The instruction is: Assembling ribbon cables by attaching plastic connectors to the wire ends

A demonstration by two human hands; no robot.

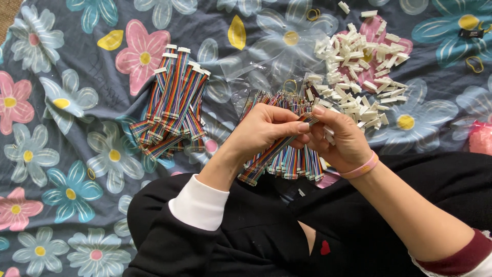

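Note:
My left hand (264, 128) pinches one multicoloured ribbon cable (271, 153) near its upper end. My right hand (341, 138), with a pink band on its wrist, meets it at the cable's tip and holds a small white connector (328, 134) against it. Below both hands lies a heap of loose ribbon cables (294, 163) on my lap. A stack of ribbon cables with white connectors fitted (171, 105) lies to the left. A pile of white plastic connectors (359, 72) lies to the upper right.
A grey floral cloth (61, 154) covers the whole surface. Clear plastic bags (256, 66) lie above the hands. Yellow rubber bands (474, 63) and a small black clip (471, 33) sit at the far right, with a pink object (482, 138) at the right edge.

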